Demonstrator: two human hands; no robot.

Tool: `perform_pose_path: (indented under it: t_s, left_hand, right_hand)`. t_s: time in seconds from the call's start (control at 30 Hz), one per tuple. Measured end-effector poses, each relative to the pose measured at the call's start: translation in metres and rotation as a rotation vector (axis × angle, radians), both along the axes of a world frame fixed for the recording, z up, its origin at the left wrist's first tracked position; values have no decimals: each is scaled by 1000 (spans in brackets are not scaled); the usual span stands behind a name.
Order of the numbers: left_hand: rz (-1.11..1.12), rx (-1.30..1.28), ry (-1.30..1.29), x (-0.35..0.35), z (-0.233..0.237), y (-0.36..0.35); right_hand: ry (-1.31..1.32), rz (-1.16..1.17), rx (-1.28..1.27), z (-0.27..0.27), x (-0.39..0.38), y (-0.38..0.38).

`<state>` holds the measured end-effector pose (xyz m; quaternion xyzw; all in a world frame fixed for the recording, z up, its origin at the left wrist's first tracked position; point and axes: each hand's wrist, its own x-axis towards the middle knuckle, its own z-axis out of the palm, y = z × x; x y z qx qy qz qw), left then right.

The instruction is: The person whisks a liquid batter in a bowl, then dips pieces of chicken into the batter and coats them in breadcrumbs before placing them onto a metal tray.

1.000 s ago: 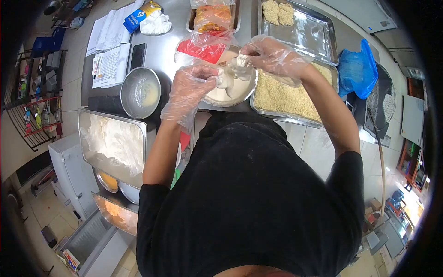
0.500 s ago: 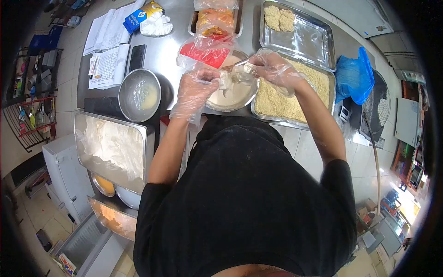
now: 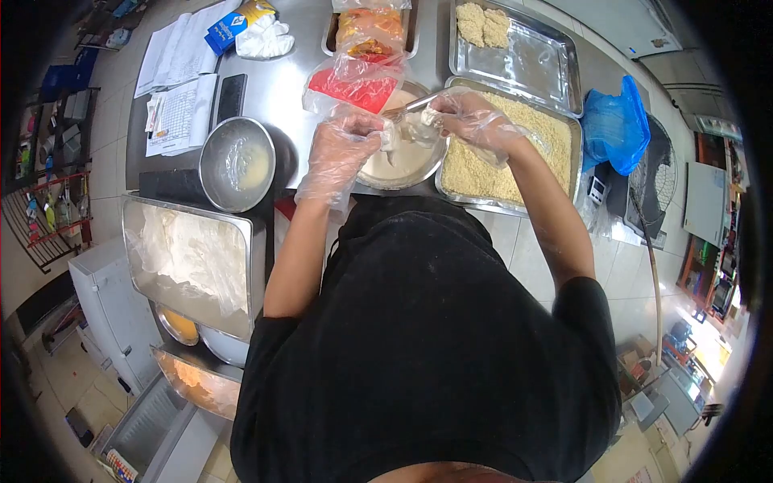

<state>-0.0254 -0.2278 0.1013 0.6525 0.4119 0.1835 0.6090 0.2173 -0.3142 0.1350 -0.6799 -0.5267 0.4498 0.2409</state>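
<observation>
Both my hands wear clear plastic gloves, their fingertips smeared with pale batter. My left hand (image 3: 345, 149) is closed in a pinch at the left of a whitish batter-coated piece (image 3: 412, 129). Its right side is pinched by my right hand (image 3: 467, 121); what lies under the coating is hidden. Below them is a metal bowl of cream-coloured batter (image 3: 394, 165), a metal utensil handle (image 3: 413, 105) slanting across its far side. Close beside my right hand, a metal tray (image 3: 576, 165) holds pale yellow crumbs (image 3: 503, 165).
Two crumb-coated pieces (image 3: 483, 28) lie in a farther metal tray (image 3: 527, 60). Plastic-wrapped orange food (image 3: 369, 32) and a red-and-clear bag (image 3: 350, 87) stand behind the bowl. Leftward are a steel bowl (image 3: 237, 165), a flour tray (image 3: 189, 253), papers and a phone (image 3: 232, 97). A blue bag (image 3: 616, 125) sits right.
The view has shifted slightly, so the table appears a little farther left and up. My hands stay over the batter bowl, still pinching the coated piece, with only small finger movement.
</observation>
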Motion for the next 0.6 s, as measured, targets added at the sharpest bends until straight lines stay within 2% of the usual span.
perform_pose_path:
  t_s: [0.03, 0.1, 0.17, 0.23, 0.3, 0.37, 0.43, 0.53, 0.6]
  left_hand:
    - [0, 0, -1, 0, 6, 0]
    - [28, -119, -175, -4, 26, -4]
    - [48, -126, -204, -6, 52, -7]
    - [52, -123, -261, -7, 81, -8]
    - [56, -93, -240, -9, 97, -9]
    - [61, -23, -205, -9, 104, -8]
    - [51, -45, -197, -8, 89, -4]
    - [60, -119, -177, -3, 54, -6]
    - [85, -170, -167, -2, 23, -4]
  right_hand:
    - [25, -19, 20, 12, -3, -2]
    - [54, -37, 34, 27, -3, -3]
    - [201, 37, 175, 39, 3, -4]
    - [175, 33, 210, 64, 2, -5]
    - [55, 30, 318, 78, 3, -6]
    - [76, 40, 298, 85, 3, -5]
    - [95, 53, 280, 81, 1, -3]
    - [67, 22, 158, 43, -9, -1]
    - [-71, -33, 98, 22, -14, -1]
